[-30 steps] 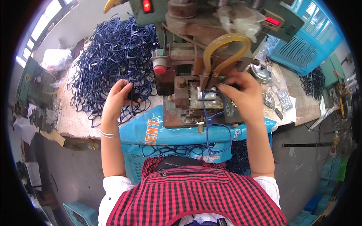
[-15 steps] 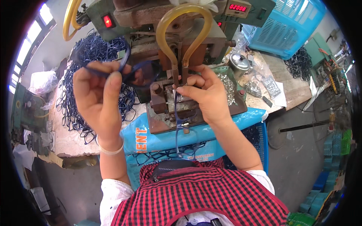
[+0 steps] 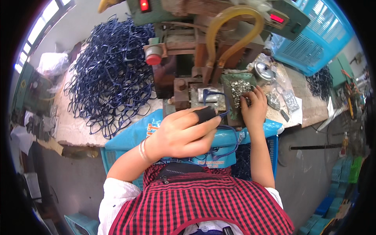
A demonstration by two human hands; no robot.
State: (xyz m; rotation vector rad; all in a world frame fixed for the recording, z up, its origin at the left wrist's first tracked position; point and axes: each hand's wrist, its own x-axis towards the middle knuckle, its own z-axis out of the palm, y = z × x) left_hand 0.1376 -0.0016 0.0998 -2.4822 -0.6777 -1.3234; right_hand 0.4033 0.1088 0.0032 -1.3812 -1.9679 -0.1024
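My left hand (image 3: 182, 135) is in front of the machine, back up, its curled fingers holding a blue eyeglass frame (image 3: 236, 137). One end of the frame rests on the metal fixture (image 3: 194, 98); the rest curves down over blue plastic sheeting. A black cover or pad (image 3: 205, 114) shows at the left fingers; I cannot tell whether it is worn or held. My right hand (image 3: 255, 108) dips bent fingertips into a green tray (image 3: 226, 80) of small silver metal pieces (image 3: 239, 87). What sits between those fingertips is hidden.
A large heap of blue eyeglass frames (image 3: 111, 74) covers the table at left. A yellow hose (image 3: 211, 35) loops down the machine beside a red button (image 3: 153, 58). At right are a lidded metal pot (image 3: 263, 71), plastic bags (image 3: 290, 100) and a blue crate (image 3: 299, 51).
My left hand came down and right from the raised frame to the one at the fixture. My right hand left the fixture for the metal pieces. The view shifted left.
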